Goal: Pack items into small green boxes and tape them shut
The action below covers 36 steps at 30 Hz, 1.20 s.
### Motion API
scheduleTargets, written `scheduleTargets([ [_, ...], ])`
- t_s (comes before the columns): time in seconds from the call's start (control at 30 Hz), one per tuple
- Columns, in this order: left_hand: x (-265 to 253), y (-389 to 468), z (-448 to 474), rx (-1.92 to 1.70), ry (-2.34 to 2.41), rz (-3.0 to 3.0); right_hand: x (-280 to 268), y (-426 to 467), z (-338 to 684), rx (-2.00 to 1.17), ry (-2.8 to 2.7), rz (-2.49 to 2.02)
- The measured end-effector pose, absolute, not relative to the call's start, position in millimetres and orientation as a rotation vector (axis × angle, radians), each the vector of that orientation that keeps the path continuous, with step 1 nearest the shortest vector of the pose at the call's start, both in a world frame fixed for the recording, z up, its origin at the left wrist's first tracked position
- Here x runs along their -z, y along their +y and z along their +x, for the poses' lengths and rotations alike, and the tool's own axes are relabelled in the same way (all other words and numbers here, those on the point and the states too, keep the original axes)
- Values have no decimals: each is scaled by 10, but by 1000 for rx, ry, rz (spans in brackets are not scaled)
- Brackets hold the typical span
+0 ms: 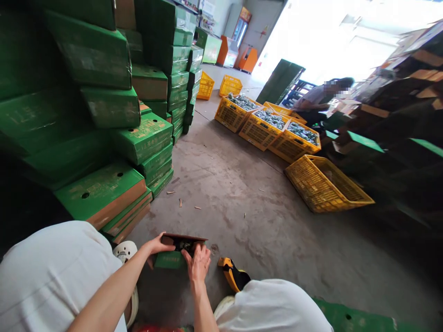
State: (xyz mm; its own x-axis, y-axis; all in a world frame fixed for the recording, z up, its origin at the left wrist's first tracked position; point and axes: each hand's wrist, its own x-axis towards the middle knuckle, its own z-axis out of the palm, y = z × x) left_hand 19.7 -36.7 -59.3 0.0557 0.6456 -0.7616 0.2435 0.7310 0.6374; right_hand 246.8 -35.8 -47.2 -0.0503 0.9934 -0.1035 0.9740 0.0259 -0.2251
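Note:
A small green cardboard box (169,260) is held low over the floor between my knees, its top open and a brown flap standing up at the far side. My left hand (156,245) grips its left end, fingers partly hidden behind the box wall. At the right end, my right hand (198,263) closes on the rim with fingers bent over the edge. Dark, shiny things lie inside, too shadowed to name. Just right of my right hand, a yellow-and-black tape dispenser (232,274) rests on the floor by my knee.
Green cartons (145,133) are stacked high on the left. An unfilled yellow crate (325,186) sits at right, with several filled yellow crates (258,131) behind it. A seated person (311,99) is beyond them, near piled boxes. Cardboard scraps (180,202) litter the concrete floor.

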Motion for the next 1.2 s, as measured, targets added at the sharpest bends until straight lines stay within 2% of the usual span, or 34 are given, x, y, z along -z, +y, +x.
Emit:
scheduleTargets([
  [0.13, 530, -493, 195, -288, 1444, 530, 605, -444, 2499, -244, -2043, -2069],
  [0.27, 529, -495, 203, -311, 1461, 500, 393, -362, 2439, -151, -1952, -1969],
  [0.43, 562, -453, 194, -358, 1457, 561, 161, -249, 2381, -311, -2375, -1628],
  [0.6, 511, -407, 189, -300, 1469, 633, 364, -480, 2417, -457, -2532, -1577],
  [0.97, 482, -404, 197, -269, 1497, 706, 578, -650, 2412, -304, -2740, -1576],
  [1.07, 388, -305, 351, -94, 1708, 904, 608, -643, 2423, -299, -2751, -1585],
  [1.2, 366, -286, 739, 233, 1824, 1702, 564, -649, 2450, -310, -2743, -1580],
])
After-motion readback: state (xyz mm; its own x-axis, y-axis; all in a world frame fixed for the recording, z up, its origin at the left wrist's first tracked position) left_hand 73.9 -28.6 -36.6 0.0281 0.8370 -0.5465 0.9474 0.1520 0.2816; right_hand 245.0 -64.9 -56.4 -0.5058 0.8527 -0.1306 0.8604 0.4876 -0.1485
